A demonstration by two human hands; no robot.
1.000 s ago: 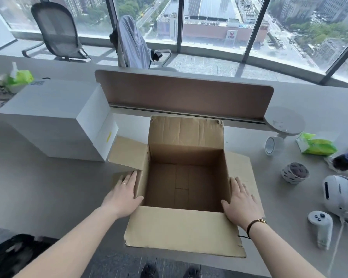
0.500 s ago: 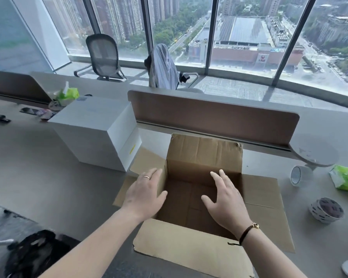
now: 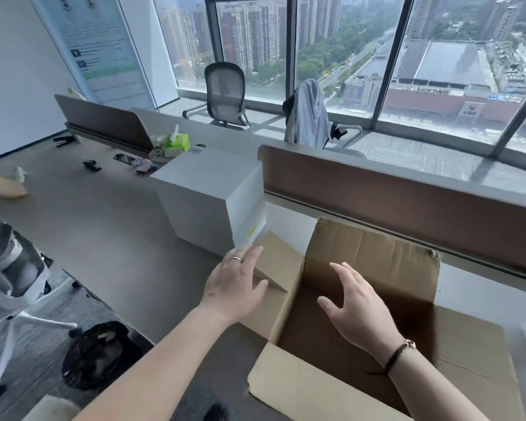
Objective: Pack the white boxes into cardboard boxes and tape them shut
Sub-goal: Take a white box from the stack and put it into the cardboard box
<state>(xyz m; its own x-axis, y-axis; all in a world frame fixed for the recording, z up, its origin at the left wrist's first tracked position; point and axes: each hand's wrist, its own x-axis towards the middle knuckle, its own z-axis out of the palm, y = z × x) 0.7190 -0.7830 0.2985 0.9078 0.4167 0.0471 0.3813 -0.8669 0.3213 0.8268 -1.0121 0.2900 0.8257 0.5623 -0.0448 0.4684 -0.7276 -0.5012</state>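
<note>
Both hands are empty here, fingers spread and gripping nothing. The left hand (image 3: 236, 287), ring on one finger, hovers palm down over the left flap of the cardboard box (image 3: 374, 262), fingertips reaching toward ten o'clock. It looks to be just clear of the flap, though contact is hard to judge. The right hand (image 3: 357, 308), bracelet at the wrist, hangs over the open box mouth, fingers fanned. The box sits open on the desk (image 3: 104, 238), all four flaps folded out, nothing visible inside. At eleven o'clock from the left hand stands the white boxes stack (image 3: 213, 196), just beside the flap. Beyond it, a green tissue pack (image 3: 176, 144).
</note>
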